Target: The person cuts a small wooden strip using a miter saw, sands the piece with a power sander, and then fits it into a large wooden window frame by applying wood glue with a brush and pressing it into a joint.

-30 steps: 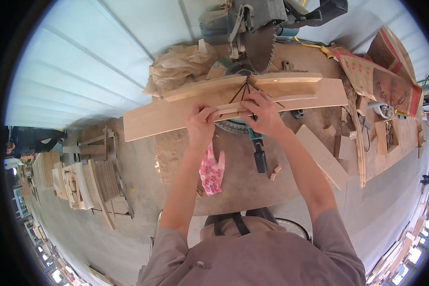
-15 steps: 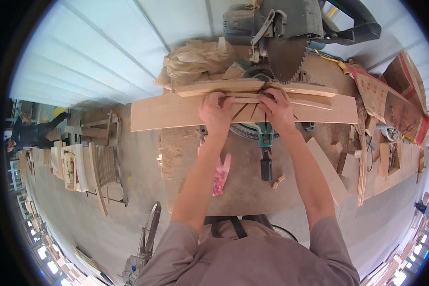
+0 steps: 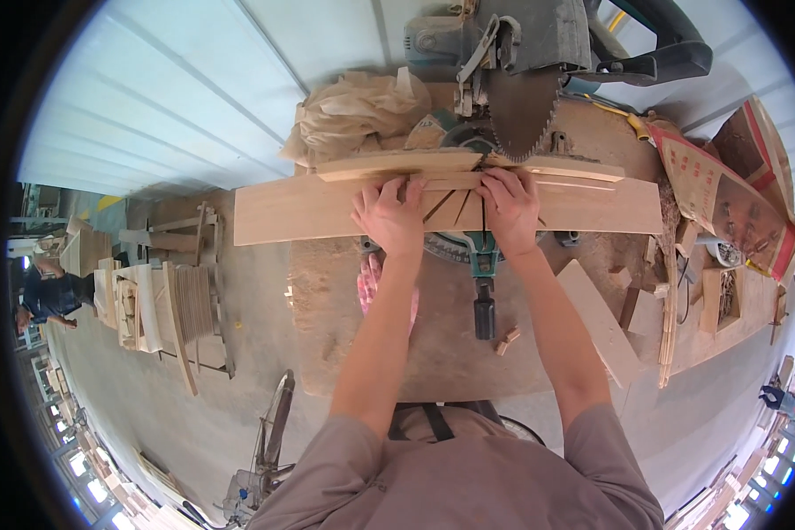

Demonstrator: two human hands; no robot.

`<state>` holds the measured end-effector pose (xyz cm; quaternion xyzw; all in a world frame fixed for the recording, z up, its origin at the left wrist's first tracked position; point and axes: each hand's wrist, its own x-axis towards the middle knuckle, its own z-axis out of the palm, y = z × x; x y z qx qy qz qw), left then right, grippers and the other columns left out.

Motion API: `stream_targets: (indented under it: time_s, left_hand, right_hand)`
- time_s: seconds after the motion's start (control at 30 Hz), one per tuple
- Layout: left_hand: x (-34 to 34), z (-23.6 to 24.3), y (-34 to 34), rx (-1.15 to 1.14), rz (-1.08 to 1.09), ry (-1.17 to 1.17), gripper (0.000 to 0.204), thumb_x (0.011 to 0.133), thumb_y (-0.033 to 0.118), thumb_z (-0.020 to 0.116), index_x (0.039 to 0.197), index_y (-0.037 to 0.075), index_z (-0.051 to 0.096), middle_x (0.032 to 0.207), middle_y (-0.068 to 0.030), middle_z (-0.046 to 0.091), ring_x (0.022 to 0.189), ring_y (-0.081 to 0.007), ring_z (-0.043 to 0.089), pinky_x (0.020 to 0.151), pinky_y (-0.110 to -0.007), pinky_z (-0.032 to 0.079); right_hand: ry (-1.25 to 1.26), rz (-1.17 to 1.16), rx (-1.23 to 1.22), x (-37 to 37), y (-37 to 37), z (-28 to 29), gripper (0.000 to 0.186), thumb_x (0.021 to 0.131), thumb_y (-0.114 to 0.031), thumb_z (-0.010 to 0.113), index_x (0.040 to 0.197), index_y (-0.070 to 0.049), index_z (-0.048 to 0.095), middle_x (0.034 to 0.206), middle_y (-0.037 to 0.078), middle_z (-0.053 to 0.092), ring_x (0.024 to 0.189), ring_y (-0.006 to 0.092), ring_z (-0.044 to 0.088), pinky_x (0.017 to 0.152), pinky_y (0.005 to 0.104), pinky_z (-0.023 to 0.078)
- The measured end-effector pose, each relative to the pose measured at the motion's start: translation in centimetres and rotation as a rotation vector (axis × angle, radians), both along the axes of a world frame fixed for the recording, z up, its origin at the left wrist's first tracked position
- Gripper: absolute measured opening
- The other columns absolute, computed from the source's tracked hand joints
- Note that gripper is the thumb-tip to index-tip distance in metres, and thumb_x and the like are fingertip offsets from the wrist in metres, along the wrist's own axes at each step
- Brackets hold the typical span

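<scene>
My left hand (image 3: 392, 214) pinches a narrow wooden strip (image 3: 450, 180), fingertips close to the wooden fence (image 3: 367, 166) of a mitre saw. My right hand (image 3: 512, 205) grips the same strip with curled fingers, just right of the fence's central gap. Both rest over a long, pale board (image 3: 283, 212) with dark slots fanning out from the middle. The toothed blade (image 3: 521, 110) is raised behind my hands. Below the board are the saw's green-and-black front handle (image 3: 483, 309) and a pink patterned glove (image 3: 369, 284), partly hidden by my left forearm.
A crumpled beige bag (image 3: 353, 115) lies behind the fence. At the right are a torn printed sack (image 3: 738, 194), offcuts (image 3: 596, 322) and a wooden box (image 3: 720, 300) of small pieces. Stacked panels (image 3: 177, 314) stand left. Other people appear at far left (image 3: 49, 291) and far right (image 3: 777, 397).
Both hands have moved forward with the strip, up to the fence. The board lies more level in the picture. The other person at the left has shifted position.
</scene>
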<state>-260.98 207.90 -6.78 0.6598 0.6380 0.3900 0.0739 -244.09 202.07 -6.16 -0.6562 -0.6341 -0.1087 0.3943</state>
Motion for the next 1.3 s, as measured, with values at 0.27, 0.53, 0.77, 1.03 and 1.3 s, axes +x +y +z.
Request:
stream_targets:
  time_s: [0.27,0.53,0.77,1.03,1.3]
  left_hand:
    - [-0.3,0.0,-0.6,0.021,0.008,0.008,0.029,0.070,0.034,0.081,0.086,0.010,0.077,0.084,-0.0056,0.062,0.091,-0.0280,0.055,0.087,-0.042,0.037]
    - [0.2,-0.2,-0.8,-0.040,-0.021,-0.060,0.029,0.065,0.030,0.082,0.086,0.010,0.079,0.080,-0.0033,0.066,0.088,-0.0256,0.056,0.089,-0.040,0.038]
    - [0.4,0.2,-0.9,-0.024,0.018,-0.071,0.025,0.064,0.028,0.083,0.082,0.010,0.078,0.079,-0.0025,0.067,0.087,-0.0258,0.057,0.088,-0.040,0.038]
    - [0.3,-0.1,-0.5,-0.030,0.009,-0.091,0.023,0.061,0.027,0.084,0.074,0.010,0.076,0.073,-0.0014,0.066,0.084,-0.0253,0.057,0.084,-0.039,0.038]
    - [0.3,0.1,-0.5,-0.060,0.023,-0.093,0.024,0.061,0.027,0.085,0.072,0.009,0.075,0.071,-0.0013,0.065,0.083,-0.0252,0.056,0.084,-0.038,0.038]
  right_hand:
    - [-0.024,-0.050,0.048,-0.1,0.1,0.3,0.018,0.069,-0.004,0.076,0.087,-0.006,0.071,0.098,0.003,0.068,0.088,0.0288,0.060,0.075,0.0369,0.052]
    - [0.060,-0.001,0.031,0.0,-0.1,0.1,0.016,0.072,-0.003,0.074,0.087,-0.006,0.071,0.099,0.003,0.067,0.088,0.0298,0.059,0.077,0.0394,0.051]
    - [0.080,-0.023,0.039,-0.1,0.0,-0.4,0.016,0.072,-0.004,0.074,0.087,-0.006,0.071,0.097,0.003,0.068,0.088,0.0292,0.060,0.077,0.0395,0.051]
    - [0.077,-0.002,0.052,0.1,0.1,-0.3,0.017,0.070,-0.001,0.074,0.087,-0.005,0.071,0.095,0.004,0.068,0.088,0.0289,0.060,0.077,0.0398,0.051]
    - [0.089,-0.004,0.038,0.0,0.1,-0.3,0.017,0.070,0.000,0.075,0.086,-0.005,0.073,0.096,0.005,0.070,0.087,0.0281,0.060,0.078,0.0372,0.052]
